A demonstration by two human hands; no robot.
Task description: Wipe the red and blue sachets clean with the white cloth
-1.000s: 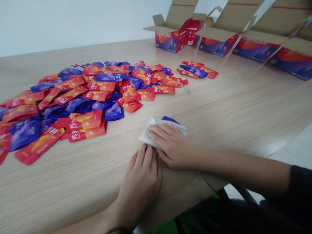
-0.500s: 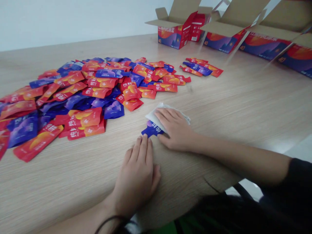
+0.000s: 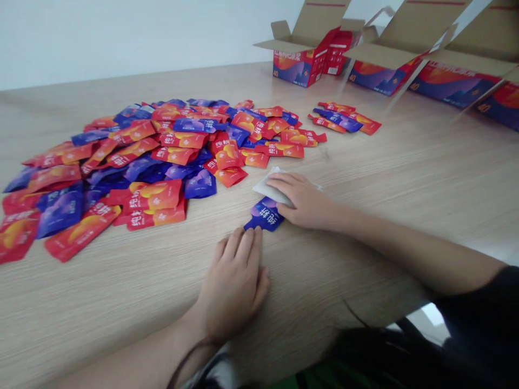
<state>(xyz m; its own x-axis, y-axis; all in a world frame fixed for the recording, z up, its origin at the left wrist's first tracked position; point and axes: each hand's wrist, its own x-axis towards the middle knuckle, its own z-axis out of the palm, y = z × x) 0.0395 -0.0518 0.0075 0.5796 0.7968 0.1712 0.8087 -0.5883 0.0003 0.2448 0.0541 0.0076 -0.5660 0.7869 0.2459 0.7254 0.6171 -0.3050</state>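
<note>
Nearby, left hand (image 3: 235, 281) touching blue sachet (image 3: 264, 214), open cartons (image 3: 302, 59)

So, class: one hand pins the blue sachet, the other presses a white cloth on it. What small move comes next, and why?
Probably slide the right hand and white cloth off the blue sachet: the cloth covers only its far end, and the left hand pins its near edge.

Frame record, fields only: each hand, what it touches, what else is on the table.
left hand: flat on table, fingertips at blue sachet near end
right hand: palm down on white cloth, over the sachet's far end
pile: red and blue sachets, left of hands
small group: few sachets, farther back
boxes: open, far right
</note>
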